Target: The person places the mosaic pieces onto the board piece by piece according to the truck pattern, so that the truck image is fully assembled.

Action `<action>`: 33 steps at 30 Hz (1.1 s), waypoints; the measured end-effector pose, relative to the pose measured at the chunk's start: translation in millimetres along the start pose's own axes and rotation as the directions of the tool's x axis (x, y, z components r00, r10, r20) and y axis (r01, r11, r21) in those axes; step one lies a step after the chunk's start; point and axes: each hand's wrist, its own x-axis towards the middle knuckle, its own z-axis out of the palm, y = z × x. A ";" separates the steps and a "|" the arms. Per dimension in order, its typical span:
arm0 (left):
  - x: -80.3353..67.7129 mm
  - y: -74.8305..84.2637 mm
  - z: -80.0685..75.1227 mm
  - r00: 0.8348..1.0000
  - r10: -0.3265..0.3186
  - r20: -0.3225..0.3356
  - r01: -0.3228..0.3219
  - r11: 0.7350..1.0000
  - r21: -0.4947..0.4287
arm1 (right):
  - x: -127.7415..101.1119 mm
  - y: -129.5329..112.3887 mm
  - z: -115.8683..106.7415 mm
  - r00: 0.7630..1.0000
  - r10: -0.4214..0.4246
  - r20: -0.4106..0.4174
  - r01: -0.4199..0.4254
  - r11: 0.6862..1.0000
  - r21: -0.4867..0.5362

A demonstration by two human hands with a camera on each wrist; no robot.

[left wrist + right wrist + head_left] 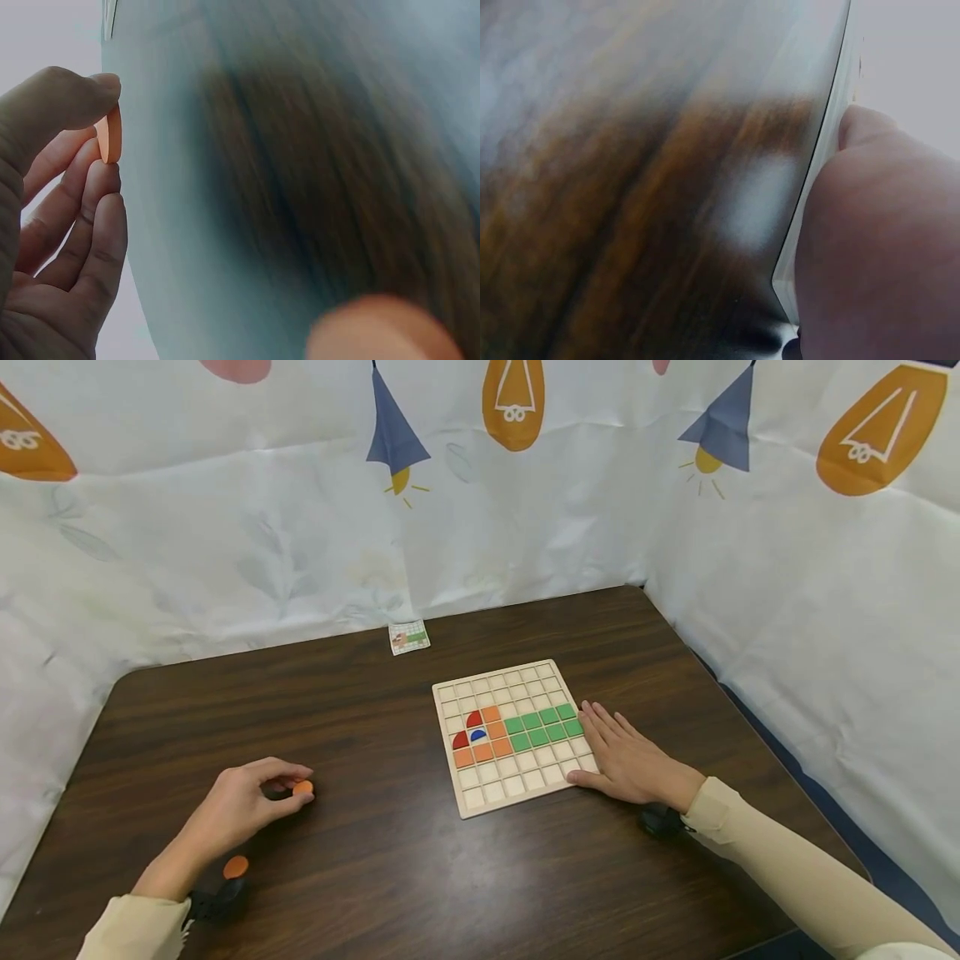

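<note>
My left hand [238, 800] pinches an orange round disc [303, 787] between thumb and fingertips, over the table left of the board. In the left wrist view the disc [110, 139] is seen nearly edge-on under the thumb tip. A second orange disc [236, 867] lies on the table beside the left wrist. At the table's middle right is a pale wooden grid board [474, 798] with green and orange squares, two red quarter-round pieces and a blue half-round piece in its cells. My right hand [633, 766] rests with straight fingers against the board's right edge, thumb near its front corner.
A small printed card [409, 637] with a coloured grid pattern lies at the table's back edge. The dark wooden table [360, 877] is bordered by a patterned white curtain [315, 527] at the back and sides.
</note>
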 end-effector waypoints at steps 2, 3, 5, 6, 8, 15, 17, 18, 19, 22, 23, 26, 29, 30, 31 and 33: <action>4.5 3.6 3.2 1.000 0.015 0.004 -0.015 1.000 -0.011 | -0.3 0.5 0.5 1.000 0.001 0.002 -0.001 1.000 -0.001; 6.9 5.6 4.7 1.000 0.021 0.007 -0.021 1.000 -0.016 | -0.5 0.8 0.8 1.000 0.001 0.003 -0.001 1.000 0.000; 11.3 8.7 7.1 0.999 0.034 0.013 -0.033 0.999 -0.026 | -0.1 0.8 1.2 1.000 -0.001 0.001 0.001 1.000 -0.002; 13.5 10.6 8.2 0.999 0.038 0.017 -0.038 0.999 -0.030 | 0.1 0.7 1.4 1.000 -0.002 0.001 0.002 1.000 -0.003; 18.2 14.3 10.8 0.999 0.039 0.024 -0.038 0.999 -0.039 | 0.0 0.6 1.7 1.000 -0.004 -0.001 0.004 1.000 0.002; 36.8 30.0 19.2 0.997 0.072 0.036 -0.070 0.995 -0.065 | -1.1 0.5 1.6 1.000 -0.004 -0.004 0.004 1.000 0.008; 43.1 35.4 22.5 0.995 0.093 0.035 -0.090 0.993 -0.076 | -1.2 1.1 1.5 1.000 -0.004 -0.003 0.004 1.000 0.009; 46.5 38.3 24.1 0.994 0.100 0.035 -0.097 0.992 -0.080 | -1.3 1.5 1.5 1.000 -0.004 -0.003 0.004 1.000 0.010; 49.6 41.3 25.6 0.993 0.108 0.038 -0.104 0.991 -0.085 | -1.4 1.7 1.5 1.000 -0.004 -0.003 0.004 1.000 0.010; 59.1 51.0 30.1 0.991 0.123 0.051 -0.118 0.989 -0.093 | -1.3 2.3 1.8 1.000 -0.005 -0.005 0.005 1.000 0.004; 62.1 54.0 31.7 0.991 0.124 0.053 -0.119 0.989 -0.093 | -1.1 2.5 2.0 1.000 -0.006 -0.007 0.006 1.000 0.003; 70.6 63.9 36.3 0.989 0.135 0.060 -0.129 0.986 -0.105 | -0.4 2.5 2.5 1.000 -0.009 -0.009 0.009 1.000 -0.003; 79.7 73.3 42.2 0.987 0.148 0.070 -0.138 0.983 -0.123 | -0.3 2.3 2.2 1.000 -0.007 -0.010 0.007 1.000 -0.006; 82.7 76.5 44.2 0.985 0.155 0.074 -0.145 0.981 -0.132 | -0.3 2.2 2.0 1.000 -0.006 -0.010 0.006 1.000 -0.006; 85.3 79.4 46.5 0.984 0.160 0.081 -0.147 0.979 -0.140 | -0.3 2.0 1.8 1.000 -0.006 -0.009 0.006 1.000 -0.006; 90.5 84.5 50.9 0.981 0.172 0.091 -0.157 0.976 -0.153 | -0.1 1.8 1.8 1.000 -0.004 -0.007 0.004 1.000 -0.011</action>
